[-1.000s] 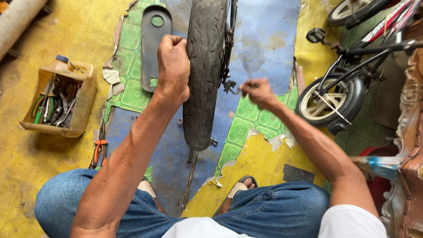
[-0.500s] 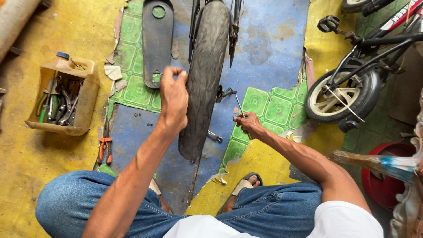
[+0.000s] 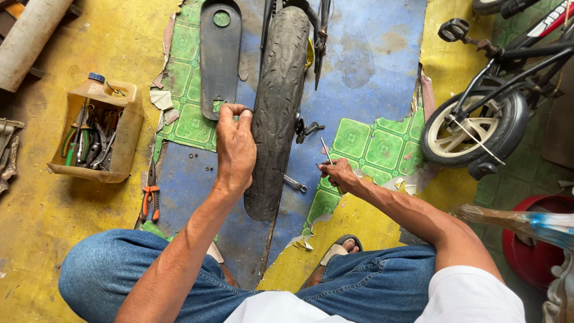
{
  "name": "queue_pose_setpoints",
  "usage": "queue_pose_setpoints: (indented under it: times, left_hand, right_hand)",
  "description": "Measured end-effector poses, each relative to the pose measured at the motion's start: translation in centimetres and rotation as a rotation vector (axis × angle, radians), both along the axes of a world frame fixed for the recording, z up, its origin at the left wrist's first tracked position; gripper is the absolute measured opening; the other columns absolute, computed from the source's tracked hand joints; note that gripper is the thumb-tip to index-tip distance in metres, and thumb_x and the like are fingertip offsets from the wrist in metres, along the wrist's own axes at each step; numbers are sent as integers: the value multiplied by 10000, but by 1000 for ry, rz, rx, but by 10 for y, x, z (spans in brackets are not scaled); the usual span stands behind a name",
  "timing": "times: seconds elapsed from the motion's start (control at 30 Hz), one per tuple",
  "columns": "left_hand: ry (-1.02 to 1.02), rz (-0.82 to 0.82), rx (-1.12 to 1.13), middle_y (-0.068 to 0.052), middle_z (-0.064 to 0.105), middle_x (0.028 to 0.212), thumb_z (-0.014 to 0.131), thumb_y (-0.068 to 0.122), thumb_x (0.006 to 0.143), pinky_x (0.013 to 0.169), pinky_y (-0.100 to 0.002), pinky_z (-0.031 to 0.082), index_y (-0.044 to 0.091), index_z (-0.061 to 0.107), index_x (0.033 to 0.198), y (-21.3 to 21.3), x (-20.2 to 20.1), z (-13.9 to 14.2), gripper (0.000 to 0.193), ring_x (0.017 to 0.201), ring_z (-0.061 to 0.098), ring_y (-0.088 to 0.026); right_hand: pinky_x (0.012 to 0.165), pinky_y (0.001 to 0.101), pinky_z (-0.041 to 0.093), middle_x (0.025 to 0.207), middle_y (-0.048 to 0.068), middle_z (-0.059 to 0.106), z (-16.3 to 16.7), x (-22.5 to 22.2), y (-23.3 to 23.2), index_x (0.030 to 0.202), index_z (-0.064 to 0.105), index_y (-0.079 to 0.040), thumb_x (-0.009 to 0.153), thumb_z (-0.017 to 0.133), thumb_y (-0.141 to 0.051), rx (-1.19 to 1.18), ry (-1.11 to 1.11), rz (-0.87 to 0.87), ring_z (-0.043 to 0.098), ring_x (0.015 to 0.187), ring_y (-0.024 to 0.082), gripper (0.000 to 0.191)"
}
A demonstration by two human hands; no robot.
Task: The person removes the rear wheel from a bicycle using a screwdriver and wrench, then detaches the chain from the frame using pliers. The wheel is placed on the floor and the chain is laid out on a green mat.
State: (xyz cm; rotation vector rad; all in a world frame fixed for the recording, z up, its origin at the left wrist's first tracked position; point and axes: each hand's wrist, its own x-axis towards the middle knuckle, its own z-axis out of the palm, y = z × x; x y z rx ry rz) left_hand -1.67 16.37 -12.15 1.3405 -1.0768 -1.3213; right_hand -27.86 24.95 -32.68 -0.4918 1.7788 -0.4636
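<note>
Crouching over a black motorcycle tyre (image 3: 276,113) that stands on the worn floor (image 3: 371,54), we see everything from the head camera. Our left hand (image 3: 234,146) rests against the tyre's left sidewall, its fingers (image 3: 230,110) curled shut and pinching the tread edge. Our right hand (image 3: 338,174) hovers low just right of the wheel, fingers closed around a thin metal tool (image 3: 326,151) that points up and away from us. A small spanner (image 3: 295,183) lies on the floor between that hand and the tyre. Left of the tyre we see a flat black cover (image 3: 220,54), orange-handled pliers (image 3: 149,200) and a cut plastic jug (image 3: 95,131) full of tools. A child's bicycle (image 3: 478,125) stands at right.
</note>
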Motion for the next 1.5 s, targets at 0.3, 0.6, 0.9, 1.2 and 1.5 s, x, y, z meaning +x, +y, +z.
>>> queue_pose_setpoints:
  times: [0.3,0.6,0.9,1.2,1.5]
  left_hand:
    - [46,-9,-247,-52,669,1112,455,134,1091,820,-282,539,29,502,1089,9,6,47,115,921,616,-125]
    - [-151,-262,-998,-122,634,1055,596,-10,1046,858,-380,562,31,574,1128,83,-33,68,94,971,665,-270]
    - [-164,-254,-192,-107,727,850,654,79,962,665,-328,563,12,668,1012,126,-89,-36,85,725,710,-190]
    - [103,13,361,-42,736,792,670,44,907,615,-256,548,6,693,949,128,-98,-187,61,673,682,-101]
    - [14,104,365,-40,700,769,694,13,894,619,-242,536,-17,712,931,125,-98,-226,51,661,637,-94]
  right_hand:
    - [406,299,419,777,95,726,12,-25,-3,1098,759,-18,951,704,-254,-120,198,183,525,484,121,283]
    - [685,461,515,973,193,723,-19,-14,-5,1167,664,-66,855,788,-305,-304,466,488,653,827,337,412]
    - [832,522,553,1008,197,737,-21,-12,-32,1105,672,-120,807,729,-296,-248,549,540,697,955,411,351]
    - [762,503,550,888,209,727,-33,-39,-37,973,734,-101,883,663,-282,-459,587,514,693,821,408,214]
    - [576,501,529,938,139,710,-24,-27,-53,1410,573,-238,887,628,-185,-646,641,967,671,699,390,529]
